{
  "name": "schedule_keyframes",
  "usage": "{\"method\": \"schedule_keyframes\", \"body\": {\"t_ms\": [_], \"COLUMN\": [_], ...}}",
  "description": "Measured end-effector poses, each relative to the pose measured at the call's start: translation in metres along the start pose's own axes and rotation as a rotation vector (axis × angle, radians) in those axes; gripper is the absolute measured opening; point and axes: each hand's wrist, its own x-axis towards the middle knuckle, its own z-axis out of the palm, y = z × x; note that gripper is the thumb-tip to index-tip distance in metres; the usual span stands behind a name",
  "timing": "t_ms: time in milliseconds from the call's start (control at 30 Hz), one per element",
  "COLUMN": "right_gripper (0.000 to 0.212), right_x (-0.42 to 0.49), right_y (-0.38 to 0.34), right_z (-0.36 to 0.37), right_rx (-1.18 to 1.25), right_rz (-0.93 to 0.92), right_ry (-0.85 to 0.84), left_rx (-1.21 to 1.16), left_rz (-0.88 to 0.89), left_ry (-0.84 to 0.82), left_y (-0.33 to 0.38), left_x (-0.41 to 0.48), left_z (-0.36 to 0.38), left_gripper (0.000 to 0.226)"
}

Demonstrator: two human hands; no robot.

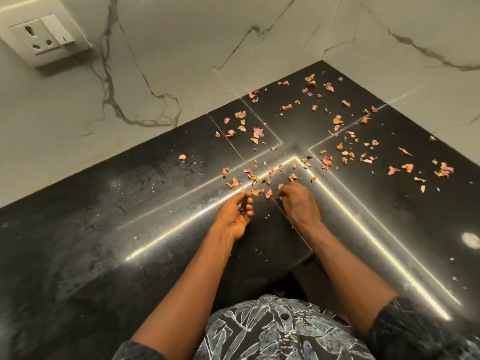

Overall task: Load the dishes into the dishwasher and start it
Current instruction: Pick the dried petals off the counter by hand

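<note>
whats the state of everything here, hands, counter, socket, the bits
pink and orange dry flakes: scattered loose over the counter corner
black polished stone countertop: littered with them
left hand: palm up, cupped, fingers curled round a few flakes
right hand: palm down, fingertips at the flakes, grip hidden
white wall socket: nothing plugged in

The person wears a dark shirt printed with pale, white-lined leaf shapes, with one dark round button on its front. Well back from the left hand and the right hand, beyond bare forearms, the left sleeve and the right sleeve carry the same print.
</note>
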Motion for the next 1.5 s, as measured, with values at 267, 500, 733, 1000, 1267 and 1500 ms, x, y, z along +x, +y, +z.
{"method": "schedule_keyframes", "body": {"t_ms": [267, 500, 733, 1000, 1267, 1500], "right_gripper": [0.016, 0.014, 0.030, 0.013, 0.013, 0.029], "right_x": [-0.030, 0.000, 0.007, -0.003, -0.014, 0.037], "right_y": [-0.056, -0.025, -0.019, -0.025, -0.070, -0.038], "right_z": [-0.025, -0.026, 0.011, 0.010, -0.017, 0.000], "right_rx": [0.376, 0.352, -0.001, 0.062, 0.314, 0.141], "right_rz": [-0.109, 0.074, 0.014, -0.033, -0.128, 0.054], "right_ry": [-0.058, 0.064, -0.081, -0.017, -0.105, -0.074], "left_rx": [-0.108, -0.189, -0.152, -0.175, -0.276, -0.214], "left_rz": [-0.068, -0.057, -0.035, -0.012, -0.040, -0.009], "left_ry": [-0.147, -0.103, -0.086, -0.081, -0.141, -0.077], "left_y": [-0.021, -0.014, -0.014, -0.012, -0.013, -0.008], "left_x": [0.000, -0.006, -0.009, -0.009, -0.012, -0.013], "left_z": [-0.001, -0.002, -0.012, -0.018, -0.010, -0.021], "left_gripper": [0.027, 0.028, 0.018, 0.022, 0.027, 0.020]}}
